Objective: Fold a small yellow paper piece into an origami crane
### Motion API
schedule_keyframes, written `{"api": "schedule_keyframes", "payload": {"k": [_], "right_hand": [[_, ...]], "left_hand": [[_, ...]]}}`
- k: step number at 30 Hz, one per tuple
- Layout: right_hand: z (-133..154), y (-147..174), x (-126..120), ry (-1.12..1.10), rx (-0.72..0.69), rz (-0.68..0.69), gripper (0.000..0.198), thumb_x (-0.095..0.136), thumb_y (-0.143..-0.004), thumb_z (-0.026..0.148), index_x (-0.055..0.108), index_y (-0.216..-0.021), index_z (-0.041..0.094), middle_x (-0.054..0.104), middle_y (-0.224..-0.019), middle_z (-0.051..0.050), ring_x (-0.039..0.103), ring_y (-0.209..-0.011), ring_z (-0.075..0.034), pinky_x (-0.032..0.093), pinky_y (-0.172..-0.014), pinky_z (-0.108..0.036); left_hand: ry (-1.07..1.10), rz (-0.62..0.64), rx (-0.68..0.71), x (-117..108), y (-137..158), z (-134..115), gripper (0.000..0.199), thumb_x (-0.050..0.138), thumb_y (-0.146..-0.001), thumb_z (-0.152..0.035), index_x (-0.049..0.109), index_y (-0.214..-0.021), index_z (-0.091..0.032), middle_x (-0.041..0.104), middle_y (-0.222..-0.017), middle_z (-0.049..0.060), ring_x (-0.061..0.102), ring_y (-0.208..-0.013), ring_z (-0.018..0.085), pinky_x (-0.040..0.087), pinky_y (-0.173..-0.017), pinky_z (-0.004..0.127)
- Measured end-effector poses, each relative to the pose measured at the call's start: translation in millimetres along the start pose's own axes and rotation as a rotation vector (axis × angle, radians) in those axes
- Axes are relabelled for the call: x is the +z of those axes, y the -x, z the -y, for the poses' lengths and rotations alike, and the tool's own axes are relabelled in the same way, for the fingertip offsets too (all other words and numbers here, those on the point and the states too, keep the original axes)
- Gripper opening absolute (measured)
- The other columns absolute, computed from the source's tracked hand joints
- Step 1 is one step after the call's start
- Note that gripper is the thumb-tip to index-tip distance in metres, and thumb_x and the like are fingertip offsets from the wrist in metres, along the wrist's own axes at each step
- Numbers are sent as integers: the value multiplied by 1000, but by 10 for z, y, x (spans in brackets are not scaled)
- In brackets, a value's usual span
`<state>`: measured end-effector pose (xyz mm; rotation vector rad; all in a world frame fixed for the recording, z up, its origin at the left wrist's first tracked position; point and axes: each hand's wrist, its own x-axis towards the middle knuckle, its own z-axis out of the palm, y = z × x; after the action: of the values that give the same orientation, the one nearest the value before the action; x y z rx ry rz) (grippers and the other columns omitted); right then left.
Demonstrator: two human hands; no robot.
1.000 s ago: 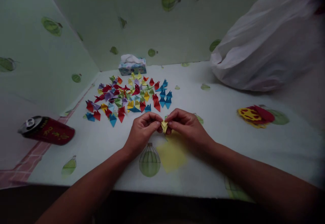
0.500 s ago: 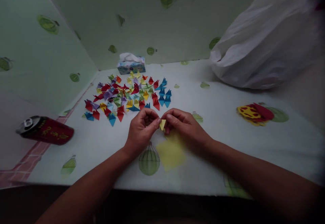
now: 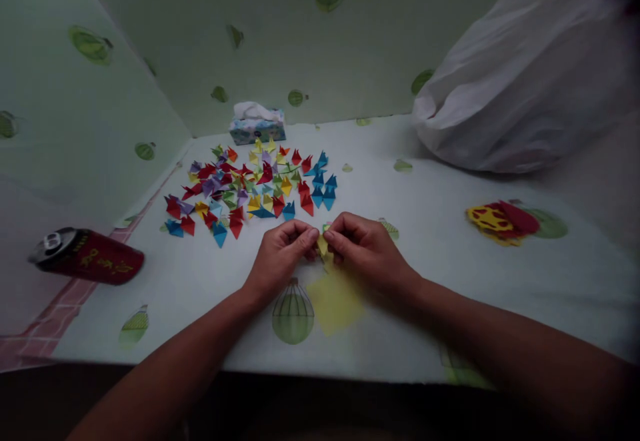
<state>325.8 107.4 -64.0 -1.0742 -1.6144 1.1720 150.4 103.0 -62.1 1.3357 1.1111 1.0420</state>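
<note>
Between my two hands, just above the table, is a small folded piece of yellow paper (image 3: 323,246), partly covered by fingers. My left hand (image 3: 287,247) pinches its left side between thumb and fingers. On the other side, my right hand (image 3: 361,246) pinches it the same way. Beneath the right hand lies a flat yellow paper sheet (image 3: 336,301) on the tabletop. Beyond my hands, many folded paper cranes (image 3: 240,191) in red, blue, yellow, green and purple are spread out.
A tissue box (image 3: 257,124) stands behind the cranes against the wall. A dark red can (image 3: 87,256) is at the left edge. On the right are a large white plastic bag (image 3: 500,101) and red and yellow cutout pieces (image 3: 500,221). The white table (image 3: 415,347) ends near my forearms.
My fingertips have shifted slightly on the folded yellow paper, which now shows less of its pointed face. The flat sheet and the cranes stay in place.
</note>
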Motion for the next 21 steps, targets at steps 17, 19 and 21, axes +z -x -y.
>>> {"api": "schedule_keyframes", "payload": {"k": [17, 19, 21], "right_hand": [[-1, -11, -7, 33, 42, 8, 28, 60, -86, 34, 51, -64, 20, 54, -55, 2, 47, -53, -11, 36, -53, -26], [0, -14, -15, 41, 31, -1, 28, 60, -86, 33, 51, -64, 20, 55, -56, 2, 47, -53, -11, 36, -53, -26], [-3, -15, -15, 44, 27, -5, 28, 60, -87, 33, 51, -64, 20, 55, -56, 2, 47, -54, -11, 36, -54, -26]], "left_hand": [[41, 51, -98, 51, 11, 21, 27, 76, -77, -40, 65, -74, -16, 59, -58, -3, 48, -50, 8, 39, -52, 22], [62, 69, -123, 57, 14, 22, 29, 79, -74, -41, 65, -73, -16, 58, -57, -4, 46, -49, 7, 36, -49, 21], [63, 68, -122, 58, 19, 26, 29, 79, -74, -42, 66, -73, -16, 58, -57, -3, 45, -49, 7, 34, -48, 21]]}}
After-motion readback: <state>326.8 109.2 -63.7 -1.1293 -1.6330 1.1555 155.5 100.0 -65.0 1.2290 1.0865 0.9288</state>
